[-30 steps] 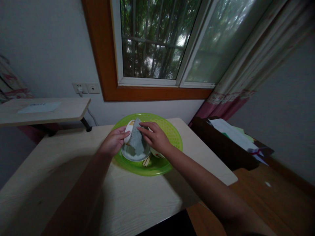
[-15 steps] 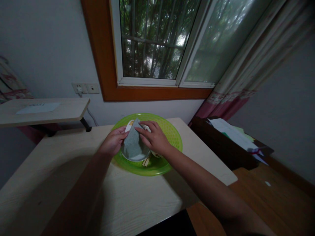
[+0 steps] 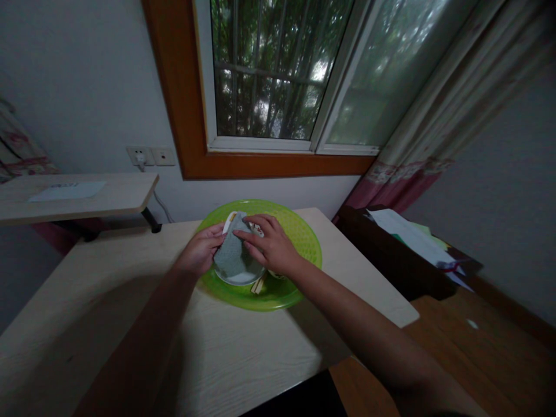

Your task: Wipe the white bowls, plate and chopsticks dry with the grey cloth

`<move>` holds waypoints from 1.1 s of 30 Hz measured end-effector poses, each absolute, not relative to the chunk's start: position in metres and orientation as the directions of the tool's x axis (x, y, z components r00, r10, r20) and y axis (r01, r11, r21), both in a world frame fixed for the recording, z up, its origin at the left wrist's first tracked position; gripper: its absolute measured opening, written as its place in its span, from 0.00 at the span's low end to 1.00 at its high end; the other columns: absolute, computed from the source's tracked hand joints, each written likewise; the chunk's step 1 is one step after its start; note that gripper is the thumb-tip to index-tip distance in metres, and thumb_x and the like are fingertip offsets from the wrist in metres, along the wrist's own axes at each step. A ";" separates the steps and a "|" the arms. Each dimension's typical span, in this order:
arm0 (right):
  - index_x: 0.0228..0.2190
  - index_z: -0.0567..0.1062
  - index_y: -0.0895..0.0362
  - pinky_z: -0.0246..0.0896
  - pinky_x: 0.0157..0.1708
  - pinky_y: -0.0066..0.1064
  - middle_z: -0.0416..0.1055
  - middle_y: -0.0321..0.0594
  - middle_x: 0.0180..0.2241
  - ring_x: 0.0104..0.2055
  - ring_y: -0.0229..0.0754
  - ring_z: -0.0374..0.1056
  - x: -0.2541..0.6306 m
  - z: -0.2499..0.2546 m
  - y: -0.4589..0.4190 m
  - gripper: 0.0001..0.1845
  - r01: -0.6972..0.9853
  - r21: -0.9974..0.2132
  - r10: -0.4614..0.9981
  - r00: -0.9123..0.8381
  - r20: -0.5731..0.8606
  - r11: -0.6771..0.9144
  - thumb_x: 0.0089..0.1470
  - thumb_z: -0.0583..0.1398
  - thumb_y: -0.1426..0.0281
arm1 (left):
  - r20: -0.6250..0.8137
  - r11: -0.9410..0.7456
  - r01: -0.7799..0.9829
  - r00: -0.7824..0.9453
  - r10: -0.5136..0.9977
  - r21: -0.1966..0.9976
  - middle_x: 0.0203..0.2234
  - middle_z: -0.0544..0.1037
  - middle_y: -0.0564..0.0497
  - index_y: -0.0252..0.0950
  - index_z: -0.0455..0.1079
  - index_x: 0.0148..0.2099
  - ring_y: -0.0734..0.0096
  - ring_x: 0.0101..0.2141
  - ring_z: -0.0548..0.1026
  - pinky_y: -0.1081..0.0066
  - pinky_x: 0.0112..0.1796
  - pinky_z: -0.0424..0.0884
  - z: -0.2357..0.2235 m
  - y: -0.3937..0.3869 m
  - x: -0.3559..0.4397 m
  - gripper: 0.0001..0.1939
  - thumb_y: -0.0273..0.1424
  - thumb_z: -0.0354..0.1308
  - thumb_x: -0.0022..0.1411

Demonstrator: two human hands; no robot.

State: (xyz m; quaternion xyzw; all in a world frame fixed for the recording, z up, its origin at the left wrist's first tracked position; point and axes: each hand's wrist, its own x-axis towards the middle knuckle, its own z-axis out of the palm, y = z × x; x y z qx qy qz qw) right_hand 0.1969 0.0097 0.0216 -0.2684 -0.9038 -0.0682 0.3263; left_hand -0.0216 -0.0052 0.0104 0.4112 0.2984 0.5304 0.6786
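My left hand (image 3: 203, 250) grips a white piece of tableware with a yellow mark (image 3: 229, 221), mostly covered, so its kind cannot be told. A grey cloth (image 3: 237, 249) lies against it and drapes downward. On the cloth's upper right side are the fingers of my right hand (image 3: 271, 243), bent and pressing it to the white piece. Beneath the cloth shows the rim of a white bowl or plate (image 3: 237, 282). Chopsticks (image 3: 258, 285) poke out beside it, and a patterned white bowl (image 3: 277, 274) is partly hidden under my right hand. All sit in a green plastic basket (image 3: 306, 246).
The basket stands on a pale wooden table (image 3: 234, 347) against the wall below a window (image 3: 282, 75). To the left is a raised shelf (image 3: 125, 197) with a paper sheet on it. Papers (image 3: 412, 237) lie on a dark piece of furniture at the right.
My right hand has shifted slightly left over the cloth, and the cloth's upper part has folded differently. The left hand stays almost in place.
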 end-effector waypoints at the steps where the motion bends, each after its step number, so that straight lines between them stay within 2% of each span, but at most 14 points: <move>1: 0.59 0.71 0.43 0.57 0.61 0.56 0.61 0.43 0.62 0.62 0.54 0.55 0.197 0.022 0.010 0.23 0.542 -0.062 0.452 -0.626 0.635 0.838 0.64 0.59 0.68 | 0.022 0.105 -0.463 0.261 0.965 0.880 0.43 0.83 0.38 0.29 0.76 0.52 0.57 0.42 0.81 0.70 0.39 0.76 0.011 -0.006 -0.021 0.24 0.22 0.67 0.51; 3: 0.59 0.70 0.44 0.57 0.61 0.56 0.61 0.43 0.62 0.62 0.54 0.55 0.197 0.021 0.011 0.23 0.550 -0.075 0.463 -0.612 0.642 0.832 0.64 0.59 0.67 | 0.013 0.110 -0.451 0.261 0.965 0.886 0.42 0.83 0.38 0.29 0.76 0.53 0.56 0.42 0.82 0.70 0.37 0.76 0.011 -0.006 -0.020 0.24 0.22 0.67 0.51; 8: 0.59 0.70 0.45 0.56 0.61 0.57 0.61 0.44 0.62 0.63 0.56 0.54 0.197 0.019 0.010 0.24 0.492 -0.030 0.408 -0.684 0.604 0.870 0.63 0.61 0.63 | 0.010 0.122 -0.462 0.273 0.962 0.878 0.42 0.83 0.37 0.29 0.75 0.55 0.56 0.42 0.82 0.67 0.41 0.78 0.011 -0.007 -0.017 0.25 0.22 0.66 0.52; 13: 0.59 0.70 0.42 0.55 0.63 0.56 0.58 0.41 0.64 0.64 0.55 0.52 0.196 0.019 0.009 0.23 0.548 -0.032 0.450 -0.651 0.612 0.836 0.64 0.60 0.64 | 0.034 0.097 -0.442 0.279 0.960 0.892 0.42 0.83 0.38 0.30 0.75 0.55 0.55 0.44 0.81 0.65 0.43 0.77 0.015 -0.010 -0.012 0.29 0.19 0.66 0.49; 18: 0.61 0.67 0.41 0.55 0.62 0.58 0.60 0.43 0.62 0.62 0.56 0.53 0.196 0.022 0.011 0.25 0.597 -0.104 0.507 -0.562 0.654 0.795 0.64 0.60 0.65 | 0.075 0.051 -0.430 0.271 0.960 0.901 0.40 0.84 0.41 0.30 0.78 0.51 0.52 0.46 0.80 0.63 0.45 0.77 0.013 -0.010 -0.008 0.24 0.18 0.65 0.48; 22: 0.61 0.68 0.42 0.56 0.61 0.57 0.60 0.42 0.62 0.62 0.55 0.54 0.197 0.022 0.011 0.25 0.555 -0.086 0.475 -0.612 0.632 0.828 0.64 0.60 0.63 | 0.062 0.073 -0.450 0.277 0.959 0.890 0.41 0.83 0.38 0.29 0.78 0.51 0.52 0.46 0.80 0.62 0.47 0.77 0.010 -0.008 -0.013 0.24 0.19 0.66 0.49; 26: 0.58 0.71 0.41 0.57 0.61 0.56 0.61 0.42 0.61 0.63 0.55 0.54 0.198 0.021 0.010 0.22 0.503 -0.029 0.413 -0.674 0.612 0.864 0.64 0.60 0.64 | 0.071 0.040 -0.516 0.192 0.979 0.856 0.46 0.81 0.36 0.28 0.76 0.53 0.53 0.49 0.79 0.60 0.51 0.74 0.009 -0.004 -0.020 0.22 0.22 0.65 0.54; 33: 0.56 0.74 0.43 0.58 0.60 0.54 0.63 0.43 0.59 0.61 0.54 0.56 0.201 0.020 0.012 0.19 0.482 -0.031 0.397 -0.682 0.614 0.876 0.63 0.60 0.65 | 0.065 -0.001 -0.619 0.081 0.995 0.785 0.50 0.79 0.35 0.26 0.72 0.56 0.55 0.51 0.78 0.57 0.54 0.73 0.014 -0.002 -0.025 0.22 0.20 0.58 0.60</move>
